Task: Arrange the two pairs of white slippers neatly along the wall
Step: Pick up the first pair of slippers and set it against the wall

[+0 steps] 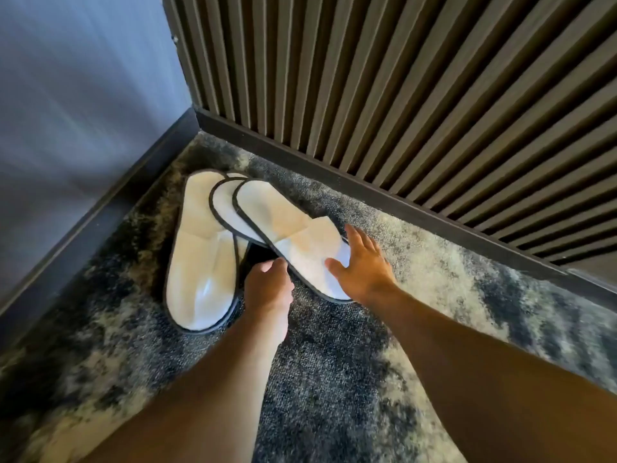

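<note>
Head view puts both bare hands low in the corner of a room, and I start at the fingers. On my right hand (pixel 362 264) the fingers (pixel 355 237) are spread apart and laid flat on the toe end of the nearest white cloth slipper with black piping (pixel 287 235); the thumb rests on its upper, the other fingers reach over its far edge, and nothing is clamped. On my left hand (pixel 267 285) the fingers (pixel 272 265) are curled together at the near edge of that same slipper, just at its black rim; whether they pinch the rim or only touch it I cannot tell.

Under the slipper beneath my right fingers lies a second white slipper (pixel 223 208), mostly covered, with its heel end showing beyond. Left of my left fingers sits a third white slipper (pixel 200 262), toe toward me, heel toward the corner, flat on the floor; a sliver of what seems a fourth slipper (pixel 237 175) shows at the heels, too hidden to be sure.

All lie overlapping on a mottled dark grey and pale carpet (pixel 334 362). Beyond my right fingers runs a dark skirting board (pixel 367 192) under a wall of vertical brown wooden slats (pixel 400 78). Left of the pile, a plain bluish-grey wall (pixel 73 95) meets the slats at the corner.
</note>
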